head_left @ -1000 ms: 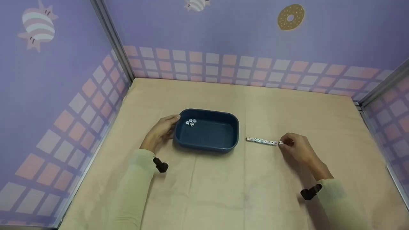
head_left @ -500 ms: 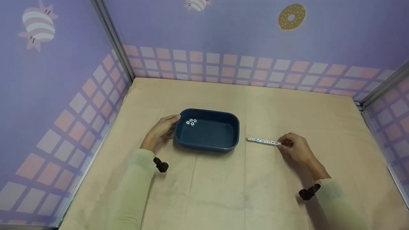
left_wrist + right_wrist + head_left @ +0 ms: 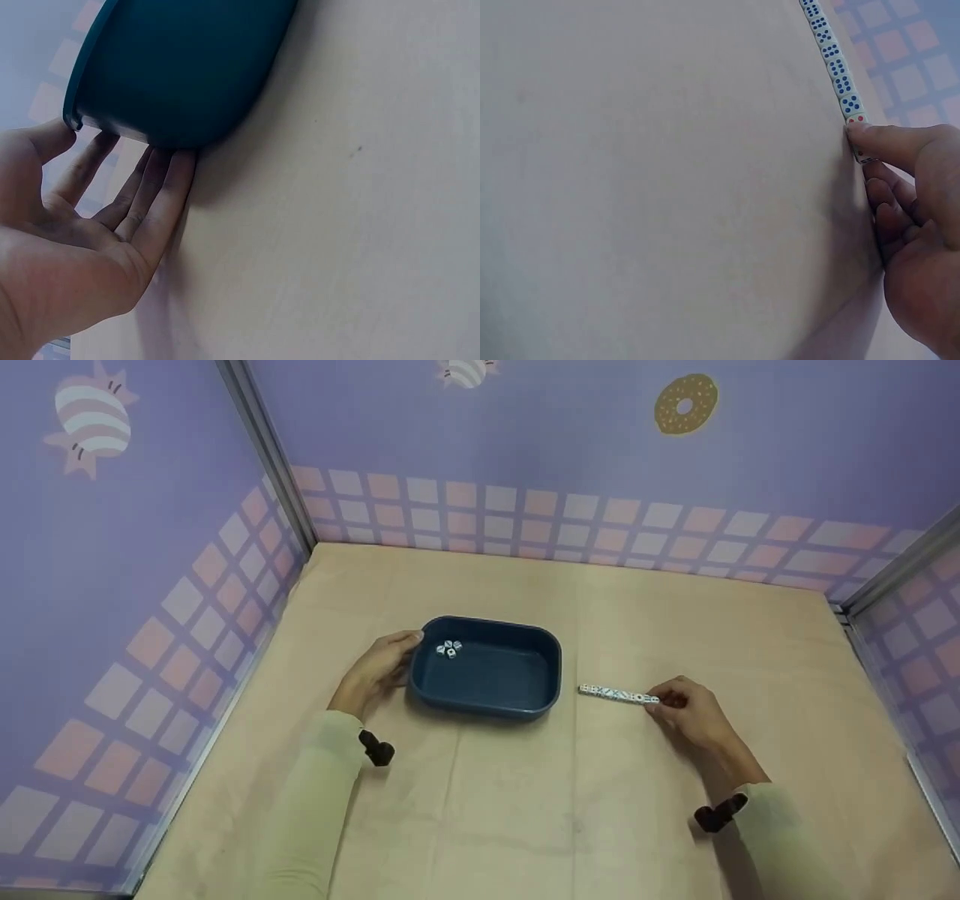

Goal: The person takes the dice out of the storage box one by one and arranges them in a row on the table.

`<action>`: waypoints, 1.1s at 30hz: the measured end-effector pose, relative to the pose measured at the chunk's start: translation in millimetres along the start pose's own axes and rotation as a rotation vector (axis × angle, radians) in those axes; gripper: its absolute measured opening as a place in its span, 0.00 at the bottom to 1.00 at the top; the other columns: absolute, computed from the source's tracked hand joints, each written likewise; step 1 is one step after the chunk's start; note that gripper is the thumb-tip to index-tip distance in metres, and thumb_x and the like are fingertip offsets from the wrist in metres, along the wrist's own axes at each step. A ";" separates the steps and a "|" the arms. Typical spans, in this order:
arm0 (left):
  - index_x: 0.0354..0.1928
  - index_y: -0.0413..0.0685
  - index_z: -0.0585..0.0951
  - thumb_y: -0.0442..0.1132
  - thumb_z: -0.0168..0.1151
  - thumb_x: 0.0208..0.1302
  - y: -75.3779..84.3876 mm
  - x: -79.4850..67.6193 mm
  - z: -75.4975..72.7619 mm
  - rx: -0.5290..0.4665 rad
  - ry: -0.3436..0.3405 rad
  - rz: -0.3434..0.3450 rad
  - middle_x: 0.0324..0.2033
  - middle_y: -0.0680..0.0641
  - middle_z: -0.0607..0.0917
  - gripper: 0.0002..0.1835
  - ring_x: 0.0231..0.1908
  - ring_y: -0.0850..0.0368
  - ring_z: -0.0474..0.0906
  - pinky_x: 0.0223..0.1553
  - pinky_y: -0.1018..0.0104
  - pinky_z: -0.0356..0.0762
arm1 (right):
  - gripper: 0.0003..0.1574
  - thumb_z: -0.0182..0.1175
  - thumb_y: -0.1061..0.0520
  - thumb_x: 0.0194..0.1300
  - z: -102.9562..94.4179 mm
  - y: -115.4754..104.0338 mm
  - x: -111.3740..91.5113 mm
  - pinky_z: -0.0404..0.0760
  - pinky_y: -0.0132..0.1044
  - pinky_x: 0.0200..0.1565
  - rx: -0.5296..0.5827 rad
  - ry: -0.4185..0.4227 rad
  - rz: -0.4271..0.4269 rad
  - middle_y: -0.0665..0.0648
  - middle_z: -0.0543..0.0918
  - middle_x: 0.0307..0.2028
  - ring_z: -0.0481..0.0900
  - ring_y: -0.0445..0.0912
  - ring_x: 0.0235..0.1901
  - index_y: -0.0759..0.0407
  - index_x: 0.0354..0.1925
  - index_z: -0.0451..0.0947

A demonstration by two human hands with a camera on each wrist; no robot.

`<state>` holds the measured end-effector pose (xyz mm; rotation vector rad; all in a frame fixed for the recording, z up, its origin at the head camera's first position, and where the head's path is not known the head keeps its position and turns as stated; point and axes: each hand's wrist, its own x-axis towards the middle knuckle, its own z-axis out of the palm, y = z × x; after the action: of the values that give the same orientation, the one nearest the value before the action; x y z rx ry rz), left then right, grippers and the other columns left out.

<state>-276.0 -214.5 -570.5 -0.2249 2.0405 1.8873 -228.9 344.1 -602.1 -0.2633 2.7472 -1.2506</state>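
A row of white dice (image 3: 611,693) lies on the cloth to the right of a dark blue rectangular dish (image 3: 487,675). My right hand (image 3: 694,712) is at the row's right end, its thumb and fingers pinching the end die. In the right wrist view the thumb (image 3: 892,142) partly covers dice with red pips, while blue pips show along the rest of the row (image 3: 836,67). My left hand (image 3: 379,667) holds the dish's left end, thumb at the rim and fingers against the outer wall (image 3: 165,112). Several loose dice (image 3: 450,649) sit inside the dish near its left end.
A beige cloth (image 3: 510,795) covers the table. Purple panels with pink and white squares (image 3: 540,502) stand at the back and both sides, joined by metal corner posts (image 3: 274,457).
The right hand has brought the end die leftward against the row, closing the small gap seen a second ago. The left hand and the dish have stayed in place.
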 end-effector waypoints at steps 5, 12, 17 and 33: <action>0.75 0.47 0.74 0.55 0.57 0.81 0.3 -0.2 0.5 -0.001 -0.001 0.002 0.69 0.42 0.79 0.30 0.70 0.47 0.74 0.74 0.49 0.63 | 0.12 0.71 0.55 0.72 2.0 -0.3 0.5 0.74 0.34 0.40 -0.002 0.012 0.003 0.59 0.81 0.46 0.73 0.51 0.42 0.57 0.51 0.87; 0.75 0.48 0.74 0.55 0.58 0.81 -0.3 -2.0 -0.8 -0.020 -0.002 0.003 0.68 0.42 0.80 0.30 0.68 0.47 0.75 0.72 0.48 0.67 | 0.15 0.71 0.54 0.72 2.2 -1.9 2.2 0.74 0.36 0.43 -0.010 -0.001 0.010 0.60 0.81 0.47 0.74 0.52 0.44 0.58 0.53 0.85; 0.75 0.49 0.74 0.54 0.58 0.81 2.7 -2.5 0.3 -0.021 -0.002 -0.013 0.68 0.43 0.80 0.29 0.68 0.47 0.75 0.70 0.48 0.69 | 0.20 0.72 0.54 0.71 2.2 -7.8 0.3 0.75 0.32 0.45 -0.001 0.036 0.010 0.61 0.82 0.50 0.77 0.52 0.46 0.60 0.57 0.83; 0.73 0.50 0.76 0.52 0.57 0.82 5.8 -0.8 2.6 -0.029 0.011 -0.063 0.65 0.45 0.81 0.25 0.65 0.49 0.76 0.62 0.54 0.74 | 0.13 0.73 0.62 0.69 45.6 -104.9 32.6 0.82 0.38 0.44 0.045 0.184 -0.283 0.59 0.85 0.44 0.84 0.52 0.45 0.65 0.50 0.85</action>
<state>-276.9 -211.4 -565.0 -0.3031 1.9908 1.8824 -241.2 236.3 -553.6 -0.5779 2.9086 -1.4694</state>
